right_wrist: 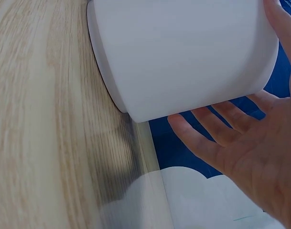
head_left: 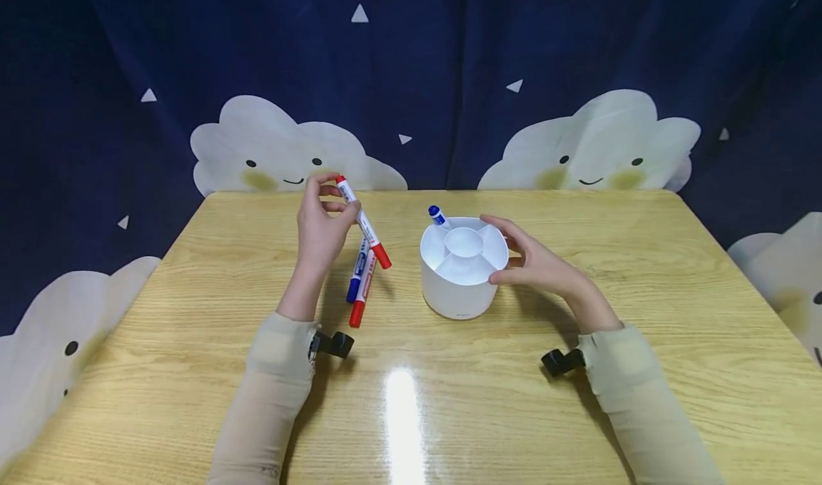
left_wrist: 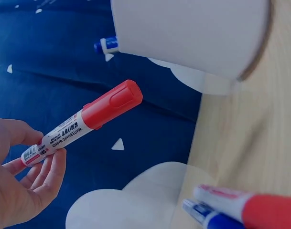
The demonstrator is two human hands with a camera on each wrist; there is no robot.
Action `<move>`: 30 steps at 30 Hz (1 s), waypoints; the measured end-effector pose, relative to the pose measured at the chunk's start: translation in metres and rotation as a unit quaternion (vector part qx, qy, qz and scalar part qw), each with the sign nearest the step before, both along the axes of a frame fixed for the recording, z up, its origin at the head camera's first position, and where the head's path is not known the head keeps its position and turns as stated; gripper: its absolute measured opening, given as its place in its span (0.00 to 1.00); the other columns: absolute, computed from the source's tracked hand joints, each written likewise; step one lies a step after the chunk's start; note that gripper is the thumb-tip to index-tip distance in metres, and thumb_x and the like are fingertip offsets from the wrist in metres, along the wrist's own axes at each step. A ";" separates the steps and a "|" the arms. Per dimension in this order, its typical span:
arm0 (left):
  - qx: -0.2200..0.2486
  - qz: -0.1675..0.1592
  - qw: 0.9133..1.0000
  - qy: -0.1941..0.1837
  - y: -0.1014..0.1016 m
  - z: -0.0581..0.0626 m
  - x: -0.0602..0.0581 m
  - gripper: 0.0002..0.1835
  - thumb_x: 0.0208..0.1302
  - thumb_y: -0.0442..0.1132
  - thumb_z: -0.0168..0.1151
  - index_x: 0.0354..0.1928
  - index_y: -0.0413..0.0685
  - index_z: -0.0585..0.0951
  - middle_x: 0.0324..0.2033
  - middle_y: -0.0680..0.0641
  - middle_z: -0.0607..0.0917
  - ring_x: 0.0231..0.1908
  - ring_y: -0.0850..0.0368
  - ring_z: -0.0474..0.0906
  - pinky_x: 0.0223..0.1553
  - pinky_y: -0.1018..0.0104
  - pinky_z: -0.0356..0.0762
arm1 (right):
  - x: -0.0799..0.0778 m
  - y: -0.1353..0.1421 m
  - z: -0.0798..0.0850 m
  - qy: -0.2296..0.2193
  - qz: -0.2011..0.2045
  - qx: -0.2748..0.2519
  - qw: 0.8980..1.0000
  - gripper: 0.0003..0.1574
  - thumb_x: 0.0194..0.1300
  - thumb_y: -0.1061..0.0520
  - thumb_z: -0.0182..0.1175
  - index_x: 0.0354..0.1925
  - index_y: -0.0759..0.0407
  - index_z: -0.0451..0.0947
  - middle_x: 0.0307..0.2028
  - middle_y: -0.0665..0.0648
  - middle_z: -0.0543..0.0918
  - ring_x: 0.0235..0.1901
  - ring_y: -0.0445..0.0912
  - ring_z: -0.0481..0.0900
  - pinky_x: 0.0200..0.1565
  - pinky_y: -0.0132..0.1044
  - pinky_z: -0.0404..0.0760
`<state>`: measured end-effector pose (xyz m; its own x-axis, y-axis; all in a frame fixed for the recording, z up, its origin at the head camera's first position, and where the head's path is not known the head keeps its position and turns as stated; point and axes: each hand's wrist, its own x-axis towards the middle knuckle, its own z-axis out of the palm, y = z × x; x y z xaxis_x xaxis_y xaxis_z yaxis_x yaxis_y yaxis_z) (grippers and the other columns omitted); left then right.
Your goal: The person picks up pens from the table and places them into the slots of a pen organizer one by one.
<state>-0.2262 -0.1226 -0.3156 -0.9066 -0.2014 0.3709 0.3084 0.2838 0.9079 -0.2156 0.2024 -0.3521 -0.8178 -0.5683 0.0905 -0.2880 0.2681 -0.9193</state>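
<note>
My left hand [head_left: 323, 225] pinches a red whiteboard marker [head_left: 363, 221] between thumb and fingers, tilted with its red cap down and to the right. In the left wrist view this marker [left_wrist: 71, 129] shows printed lettering on its white barrel. Below it on the table lie a blue marker [head_left: 359, 271] and a second red marker [head_left: 364, 289], side by side. A round white pen organizer [head_left: 459, 296] stands to the right, divided into several compartments. One blue marker [head_left: 437, 215] leans in its back left compartment. My right hand [head_left: 533, 257] grips the organizer's right side, thumb near the front.
The wooden table [head_left: 514, 414] ends at a dark blue curtain [head_left: 437, 78] with cloud prints along its back edge. A black wrist camera [head_left: 334, 344] juts from the left sleeve, and another camera [head_left: 562, 362] from the right sleeve, both low over the table.
</note>
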 end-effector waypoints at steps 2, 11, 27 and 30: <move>0.011 -0.003 1.000 0.011 0.001 0.003 0.000 0.25 0.53 0.29 0.60 0.54 0.48 0.68 0.39 0.47 0.73 0.31 0.58 0.75 0.30 0.67 0.81 | 0.000 0.000 -0.001 0.002 -0.001 -0.001 1.000 0.56 0.50 0.63 0.66 0.69 0.53 0.46 0.64 0.56 0.58 0.59 0.51 0.61 0.56 0.50 0.69; 0.077 -0.026 0.996 0.047 0.015 0.033 0.015 0.24 0.54 0.27 0.59 0.53 0.43 0.66 0.39 0.47 0.71 0.31 0.58 0.74 0.32 0.65 0.81 | 0.000 0.000 -0.002 0.003 -0.001 0.001 1.000 0.56 0.50 0.63 0.67 0.69 0.54 0.46 0.64 0.55 0.57 0.59 0.50 0.61 0.55 0.48 0.70; 0.047 -0.062 0.992 0.101 0.052 0.036 0.018 0.23 0.55 0.29 0.60 0.53 0.44 0.66 0.44 0.42 0.73 0.35 0.51 0.77 0.35 0.68 0.81 | -0.001 0.000 -0.001 0.004 -0.003 0.000 1.000 0.56 0.49 0.63 0.67 0.69 0.53 0.47 0.64 0.55 0.58 0.59 0.50 0.62 0.54 0.42 0.72; 0.050 -0.079 0.991 0.094 0.058 0.038 0.027 0.23 0.55 0.28 0.59 0.53 0.41 0.65 0.43 0.40 0.73 0.35 0.49 0.76 0.34 0.69 0.80 | 0.000 0.000 0.000 0.000 -0.003 0.001 1.000 0.56 0.49 0.63 0.67 0.69 0.53 0.46 0.64 0.55 0.58 0.59 0.50 0.62 0.54 0.39 0.72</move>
<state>-0.1997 -0.0648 -0.2773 -0.8469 -0.1075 0.5208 0.5073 0.1305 0.8518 -0.2157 0.2023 -0.3526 -0.8212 -0.5635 0.0902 -0.2869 0.2710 -0.9188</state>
